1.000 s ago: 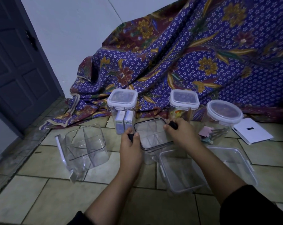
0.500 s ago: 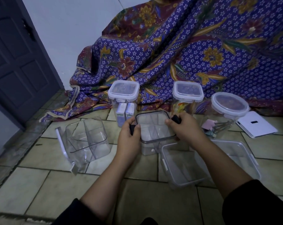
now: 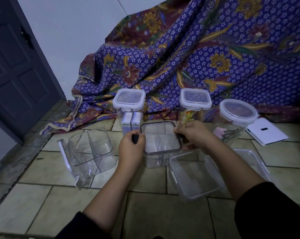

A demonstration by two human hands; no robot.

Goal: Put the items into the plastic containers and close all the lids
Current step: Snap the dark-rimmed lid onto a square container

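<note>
Clear tub point(image 3: 92, 149) is lying tipped, left of the left hand point(image 3: 131, 147). That hand is pinching a black clip point(image 3: 135, 138) on the box point(image 3: 160, 140). The box is sitting between both hands. The right hand point(image 3: 195, 133) is gripping its other edge.

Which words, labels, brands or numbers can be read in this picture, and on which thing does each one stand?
No text can be read in this view.
White boxes inside the left lidded container: any printing is too small and blurred to read.
White flat box on the floor at the right: only a small black rectangle, no letters to be made out.
Other clear containers and lids: no label visible.
</note>
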